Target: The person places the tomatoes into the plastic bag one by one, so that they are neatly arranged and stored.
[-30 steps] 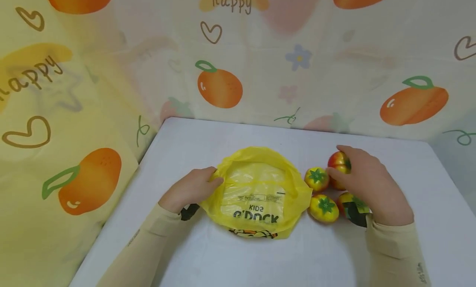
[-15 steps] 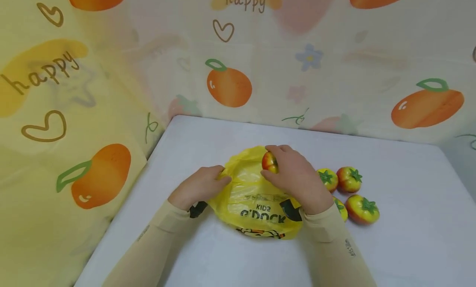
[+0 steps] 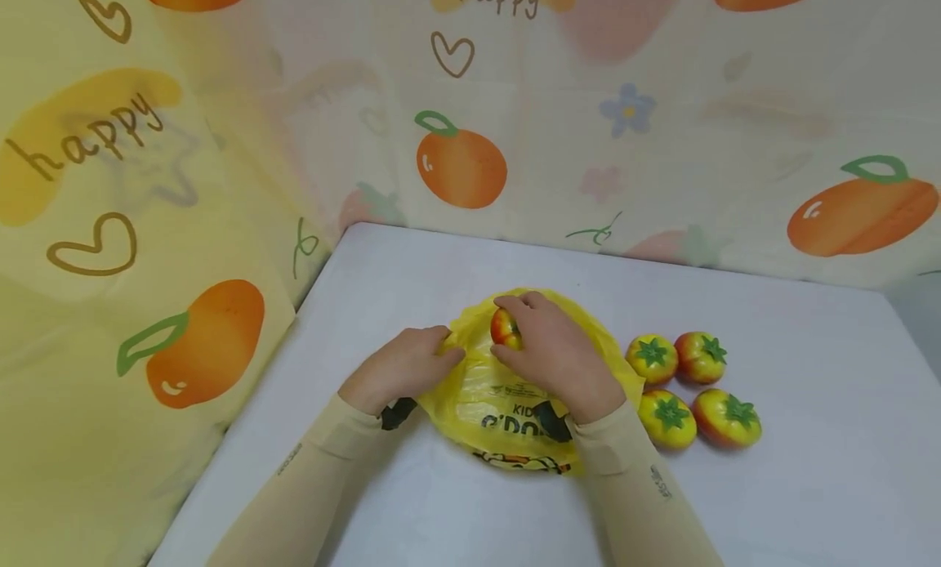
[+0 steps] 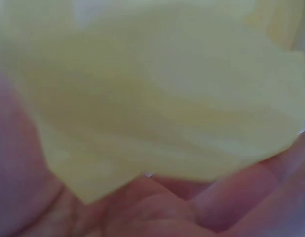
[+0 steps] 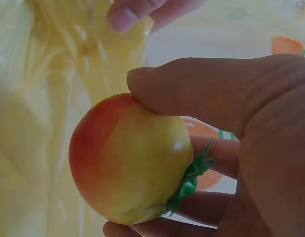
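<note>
A yellow plastic bag [image 3: 463, 404] with black print lies mouth up on the table. My left hand [image 3: 400, 367] pinches the left edge of its mouth between thumb and fingers; in the left wrist view the thin yellow film [image 4: 157, 98] covers much of the fingers. Over the bag's opening, my right hand [image 3: 562, 354] holds a red-and-yellow toy tomato [image 3: 503, 328]. The right wrist view shows this tomato [image 5: 127, 163] between thumb and fingers, its green leafy top turned toward the palm, with the bag's crinkled film [image 5: 38, 148] behind it.
Several similar tomatoes [image 3: 669, 416] with green star-shaped tops stand grouped just right of the bag, close to my right sleeve [image 3: 647, 477]. The white table [image 3: 441, 510] backs onto a printed fruit-pattern cloth [image 3: 353, 126] that also hangs along the left side.
My right hand has picked a tomato from the group on the right and carried it left over the bag's opening. The left hand keeps its hold on the bag's edge.
</note>
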